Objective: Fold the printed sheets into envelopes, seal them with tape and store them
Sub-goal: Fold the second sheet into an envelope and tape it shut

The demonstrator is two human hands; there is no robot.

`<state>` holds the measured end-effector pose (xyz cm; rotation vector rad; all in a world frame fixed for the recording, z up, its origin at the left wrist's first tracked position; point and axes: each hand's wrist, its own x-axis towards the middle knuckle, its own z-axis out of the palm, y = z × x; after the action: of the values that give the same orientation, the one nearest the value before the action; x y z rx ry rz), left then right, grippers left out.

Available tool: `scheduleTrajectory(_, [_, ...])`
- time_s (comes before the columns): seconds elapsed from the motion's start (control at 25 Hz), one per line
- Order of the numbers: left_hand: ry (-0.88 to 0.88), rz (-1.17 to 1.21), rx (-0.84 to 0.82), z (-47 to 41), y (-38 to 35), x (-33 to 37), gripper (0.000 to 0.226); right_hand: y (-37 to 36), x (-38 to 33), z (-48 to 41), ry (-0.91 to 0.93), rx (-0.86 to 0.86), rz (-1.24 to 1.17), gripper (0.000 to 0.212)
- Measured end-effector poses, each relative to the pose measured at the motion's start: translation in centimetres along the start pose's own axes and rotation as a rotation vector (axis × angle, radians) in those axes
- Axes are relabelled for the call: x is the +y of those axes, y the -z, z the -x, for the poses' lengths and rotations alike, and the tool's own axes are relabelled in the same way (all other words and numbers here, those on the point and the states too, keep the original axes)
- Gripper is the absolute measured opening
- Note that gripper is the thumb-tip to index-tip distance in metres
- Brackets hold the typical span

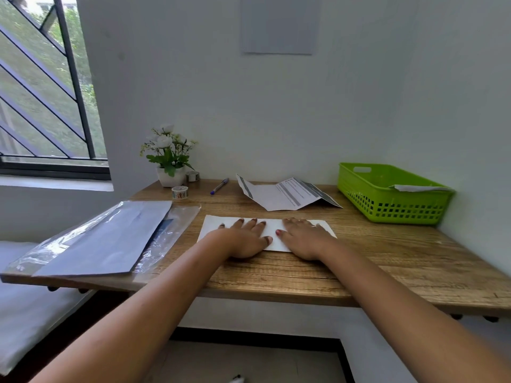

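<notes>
Pressing a crease flat is the step in hand here, as far as I can judge. Biggest first: the wooden counter (387, 258) carries everything. On its left end lies a plastic sleeve (105, 239) with grey sheets inside. Far right by the wall sits the green basket (392, 208) with a paper piece (414, 187) lying across its top, so I'd guess that's the storage spot.

At the back middle a printed sheet (287, 196) lies creased and half sprung open, print side up, not made into anything yet. Just in front of it is the folded sheet (273, 226), white side up, a wide strip flat on the counter. The left hand (243, 239) and right hand (304, 239) are both on it, thumbs nearly meeting in the middle. Neither grip is closed on anything: fingers straight and spread apart, pushing down.

Small stuff at the back left: a flower pot (170, 172), a pen (219, 186) to its right, a tape roll (180, 192) just in front of the pot and a second roll (192, 176) beside it.

No tape on the fold that I can see, so sealing looks like it's next. The tape roll is well apart from the hands. I reckon the left hand has to lift off and reach for it while the right pins the fold, or it may spring open like the one behind.
</notes>
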<state>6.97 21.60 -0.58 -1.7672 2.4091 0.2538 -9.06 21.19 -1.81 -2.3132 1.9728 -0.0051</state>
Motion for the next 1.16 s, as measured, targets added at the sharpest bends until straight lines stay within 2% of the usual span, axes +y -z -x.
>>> scheduleTrajectory(0.12, [-0.024,-0.002,0.021,-0.7,-0.4,-0.4,0.061,-0.2,-1.3,-0.6,0.097,-0.003,0.014,0.055])
scheduleTrajectory(0.28, [-0.056,-0.004,-0.025,-0.6,0.1,-0.9,0.066,0.4,-1.9,-1.5,0.02,-0.077,0.018,0.057])
scheduleTrajectory(0.4, [-0.119,0.149,-0.085,-0.4,3.2,-3.8,0.056,1.4,-4.0,-2.3,0.02,0.014,0.04,0.056])
scheduleTrajectory(0.52, [-0.036,0.375,0.156,-0.4,5.4,-9.6,0.043,2.2,-7.7,-3.7,0.158,0.089,-0.008,0.048])
scheduleTrajectory(0.64, [0.179,0.607,0.43,-1.4,5.8,-15.9,0.033,2.7,-11.8,-6.5,0.249,0.031,-0.136,0.044])
scheduleTrajectory(0.76, [0.394,0.851,0.692,-3.3,4.2,-20.7,0.028,3.1,-15.3,-9.7,0.264,0.088,-0.227,0.046])
scheduleTrajectory(0.84, [0.463,0.752,0.76,-4.3,1.9,-22.2,0.032,3.1,-17.1,-11.8,0.262,0.104,-0.274,0.049])
scheduleTrajectory(1.0, [0.462,0.538,0.755,-5.4,0.2,-22.3,0.037,2.6,-19.4,-15.9,0.23,0.046,-0.273,0.064])
scheduleTrajectory(1.16, [0.443,0.426,0.719,-6.3,-0.1,-22.9,0.048,1.5,-20.9,-19.4,0.16,0.093,-0.196,0.062])
